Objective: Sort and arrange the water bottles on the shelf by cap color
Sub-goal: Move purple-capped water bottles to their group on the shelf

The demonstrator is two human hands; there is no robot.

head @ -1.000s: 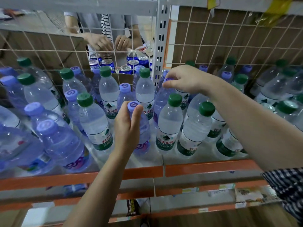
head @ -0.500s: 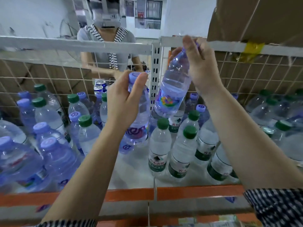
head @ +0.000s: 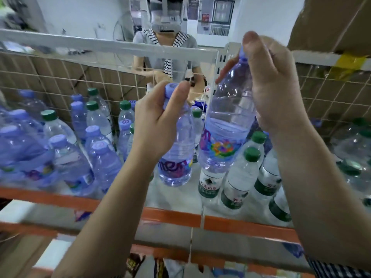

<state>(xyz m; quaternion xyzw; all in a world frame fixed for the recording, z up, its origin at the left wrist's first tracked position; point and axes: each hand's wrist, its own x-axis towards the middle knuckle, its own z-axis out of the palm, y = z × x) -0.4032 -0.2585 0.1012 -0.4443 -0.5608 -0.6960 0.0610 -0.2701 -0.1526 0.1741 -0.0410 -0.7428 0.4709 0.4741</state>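
My left hand (head: 158, 125) grips a purple-capped bottle (head: 176, 163) by its neck, lifted above the shelf floor. My right hand (head: 275, 87) holds a second purple-capped bottle (head: 226, 127) near its cap, higher and tilted, its colourful label facing me. On the left of the shelf (head: 172, 217) stand several purple-capped bottles (head: 100, 157) mixed with green-capped ones (head: 49, 119). On the right, green-capped bottles (head: 243, 177) stand below the raised bottle.
A wire mesh back (head: 60, 81) and a white upright post (head: 220, 63) divide the shelf. Behind the mesh a person in a grey top (head: 166, 57) stands. Cardboard boxes (head: 331, 23) sit above right. An orange front rail (head: 241, 223) edges the shelf.
Both purple-capped bottles have come up off the shelf. Since half a second ago the view has closed in and both hands hold them a little nearer to me.
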